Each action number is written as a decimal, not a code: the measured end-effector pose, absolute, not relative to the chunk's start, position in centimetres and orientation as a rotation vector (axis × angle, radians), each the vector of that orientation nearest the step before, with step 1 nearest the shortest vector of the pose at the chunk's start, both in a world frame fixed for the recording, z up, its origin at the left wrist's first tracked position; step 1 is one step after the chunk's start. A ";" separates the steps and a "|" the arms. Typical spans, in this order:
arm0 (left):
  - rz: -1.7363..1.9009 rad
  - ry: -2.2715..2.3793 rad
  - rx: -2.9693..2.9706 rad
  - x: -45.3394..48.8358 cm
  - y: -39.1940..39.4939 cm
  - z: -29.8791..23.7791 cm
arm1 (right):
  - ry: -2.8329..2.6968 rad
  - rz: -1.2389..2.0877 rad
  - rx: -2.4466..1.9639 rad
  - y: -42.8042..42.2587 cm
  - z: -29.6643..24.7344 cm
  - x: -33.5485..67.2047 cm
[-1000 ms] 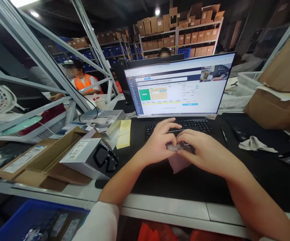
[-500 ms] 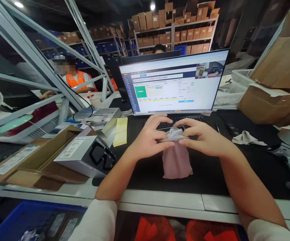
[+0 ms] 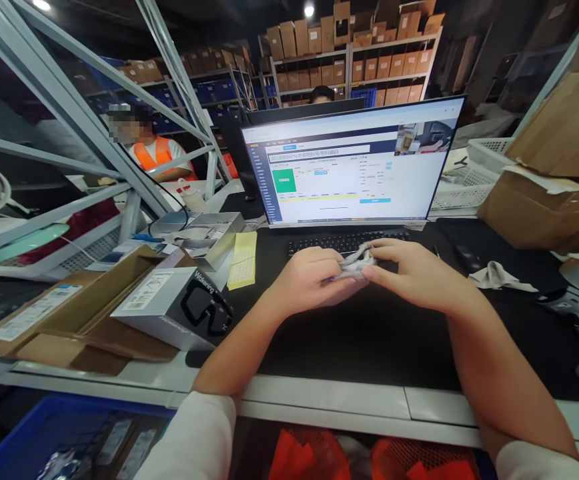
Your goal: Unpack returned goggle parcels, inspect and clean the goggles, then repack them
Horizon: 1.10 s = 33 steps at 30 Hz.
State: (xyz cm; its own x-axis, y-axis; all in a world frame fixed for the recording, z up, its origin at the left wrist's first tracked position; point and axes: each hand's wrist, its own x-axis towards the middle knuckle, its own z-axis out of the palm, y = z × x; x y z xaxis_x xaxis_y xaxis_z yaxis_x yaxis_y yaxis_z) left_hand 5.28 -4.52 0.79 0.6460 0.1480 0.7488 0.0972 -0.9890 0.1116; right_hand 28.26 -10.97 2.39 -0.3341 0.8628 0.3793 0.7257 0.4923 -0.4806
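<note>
A pale grey cloth pouch (image 3: 357, 268) is bunched up in front of the keyboard (image 3: 319, 245), held between both of my hands. My left hand (image 3: 307, 280) has its fingers curled round the near left side of the cloth. At the other side, my right hand (image 3: 412, 270) pinches the pouch with thumb and fingers. Most of the lower part of the pouch is hidden behind my left hand. Whether anything lies inside it, I cannot tell. Beneath my hands is a black desk mat (image 3: 369, 343).
Left of my arm stand a grey box with printed goggles (image 3: 169, 313), an open cardboard carton (image 3: 94, 300) and a yellow label sheet (image 3: 242, 260). A monitor (image 3: 334, 187) rises behind. On the right are a crumpled cloth (image 3: 502, 275) and cardboard boxes (image 3: 534, 207). A co-worker (image 3: 162, 157) sits far left.
The pouch hung down toward me, its pinkish-lit lower part spread below my hands; now it is gathered up between them. My left hand has closed further round it, and my right hand has shifted slightly right.
</note>
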 end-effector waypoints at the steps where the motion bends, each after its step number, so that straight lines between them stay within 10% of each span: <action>1: 1.302 0.158 2.825 5.6 -4.6 0.6 | -2.130 0.356 -1.214 -10.8 2.3 28.1; 33: 0.165 1.017 2.489 4.4 2.6 -2.2 | -0.652 -0.017 -0.821 -6.6 3.0 38.5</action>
